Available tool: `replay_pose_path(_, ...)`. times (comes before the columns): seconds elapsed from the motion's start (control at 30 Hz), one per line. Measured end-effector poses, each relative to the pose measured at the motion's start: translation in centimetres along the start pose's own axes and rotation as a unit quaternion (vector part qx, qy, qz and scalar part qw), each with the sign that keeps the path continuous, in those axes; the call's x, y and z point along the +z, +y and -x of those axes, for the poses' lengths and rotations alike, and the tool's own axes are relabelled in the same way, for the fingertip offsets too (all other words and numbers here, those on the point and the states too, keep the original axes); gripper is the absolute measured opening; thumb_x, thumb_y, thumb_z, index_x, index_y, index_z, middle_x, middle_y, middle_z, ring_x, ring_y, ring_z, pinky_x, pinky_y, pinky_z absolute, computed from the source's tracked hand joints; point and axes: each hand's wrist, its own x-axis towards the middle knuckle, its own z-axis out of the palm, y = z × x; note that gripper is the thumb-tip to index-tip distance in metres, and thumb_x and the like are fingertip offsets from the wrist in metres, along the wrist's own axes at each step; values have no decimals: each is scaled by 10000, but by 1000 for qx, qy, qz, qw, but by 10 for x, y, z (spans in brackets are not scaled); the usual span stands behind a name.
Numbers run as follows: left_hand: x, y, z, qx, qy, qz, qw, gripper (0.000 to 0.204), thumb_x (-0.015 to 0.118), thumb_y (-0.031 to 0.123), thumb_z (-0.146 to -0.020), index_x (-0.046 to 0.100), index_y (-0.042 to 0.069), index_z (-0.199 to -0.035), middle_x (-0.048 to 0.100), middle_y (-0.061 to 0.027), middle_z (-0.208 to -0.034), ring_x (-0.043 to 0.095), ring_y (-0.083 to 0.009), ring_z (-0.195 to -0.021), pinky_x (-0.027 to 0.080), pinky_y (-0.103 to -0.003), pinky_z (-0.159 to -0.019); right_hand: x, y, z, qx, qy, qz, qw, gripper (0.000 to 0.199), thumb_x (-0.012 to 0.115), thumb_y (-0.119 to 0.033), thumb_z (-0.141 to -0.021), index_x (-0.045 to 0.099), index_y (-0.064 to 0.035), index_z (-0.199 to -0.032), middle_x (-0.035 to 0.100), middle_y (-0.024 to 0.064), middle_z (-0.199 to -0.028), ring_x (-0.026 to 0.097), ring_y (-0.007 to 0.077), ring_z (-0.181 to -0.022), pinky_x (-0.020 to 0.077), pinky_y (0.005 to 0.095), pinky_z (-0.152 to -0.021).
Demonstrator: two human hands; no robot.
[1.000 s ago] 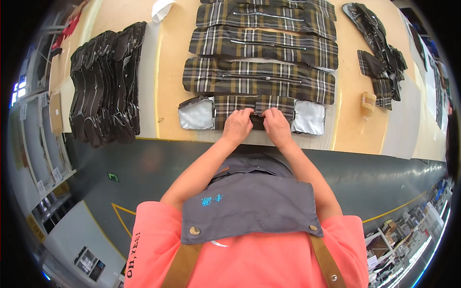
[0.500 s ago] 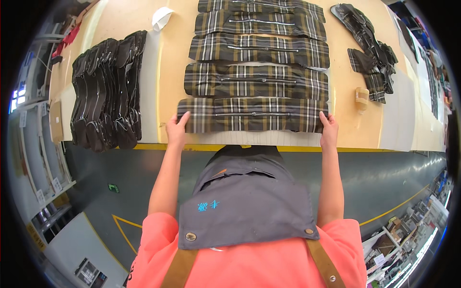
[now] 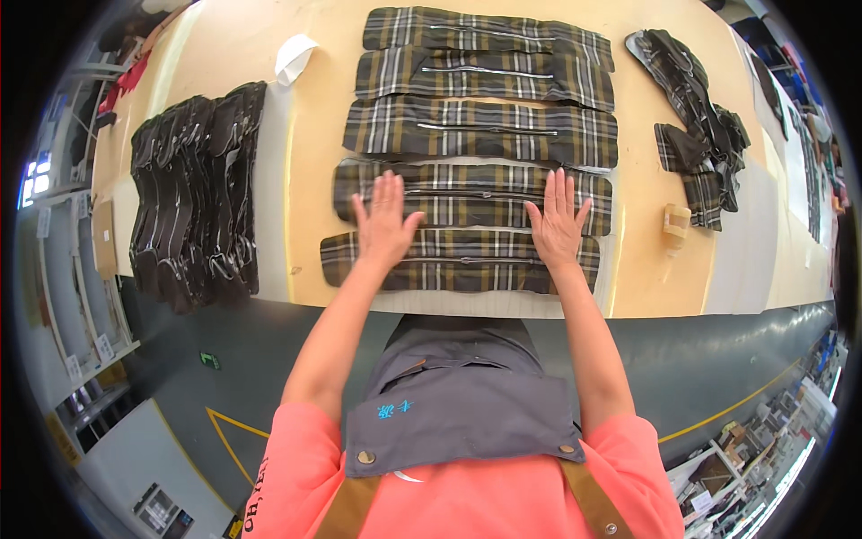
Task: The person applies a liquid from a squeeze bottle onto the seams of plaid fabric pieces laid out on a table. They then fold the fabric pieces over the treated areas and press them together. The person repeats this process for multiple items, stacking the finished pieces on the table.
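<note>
Several long plaid fabric panels, each with a zipper along its middle, lie in a column across the table. My left hand (image 3: 386,222) is open, fingers spread, over the left part of the second-nearest panel (image 3: 467,199). Toward that panel's right part, my right hand (image 3: 557,222) also rests open with its fingers pointing away from me. Both wrists cross the nearest panel (image 3: 467,276), which lies along the table's front edge. Neither hand grasps anything.
A stack of dark zippered pieces (image 3: 193,193) hangs slightly over the front edge at left. Crumpled plaid pieces (image 3: 691,148) lie at right, near a small yellowish container (image 3: 675,225). A white curved piece (image 3: 294,59) sits at the back left of the table (image 3: 664,287).
Both hands have let go of the nearest panel's ends. They have moved inward and farther away, opening flat onto the panel behind it. My view has shifted slightly.
</note>
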Motion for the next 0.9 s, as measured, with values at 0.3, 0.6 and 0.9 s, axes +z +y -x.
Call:
replay_pose_path(0.3, -27, 23, -86, -2, 41, 39, 998, 772, 424, 519, -949, 127, 95, -1521, 80, -89, -1594, 68, -273, -1468, -37, -635, -1102, -13, 15, -86, 3, -5, -48, 999, 673, 376, -486, -977, 193, -121, -1512, 176, 50, -1578, 163, 277, -1449, 29, 604, -1127)
replay_pose_path(0.6, -27, 17, -153, -33, 21, 15, 999, 778, 451, 503, -942, 134, 90, -1520, 68, -113, -1592, 69, -288, -1467, -9, -659, -1090, -3, 50, -136, -39, -56, -26, 997, 779, 347, -580, -947, 151, -83, -1514, 164, 84, -1578, 138, 248, -1457, 10, 598, -1128)
replay_pose_path(0.9, 4, -6, -249, -80, 2, -2, 997, 762, 417, 532, -948, 124, 130, -1525, 100, -108, -1589, 92, -305, -1462, -1, -674, -1080, 35, 89, -229, -27, -76, -14, 997, 737, 362, -549, -956, 148, -127, -1520, 168, 48, -1580, 160, 217, -1454, 43, 543, -1154)
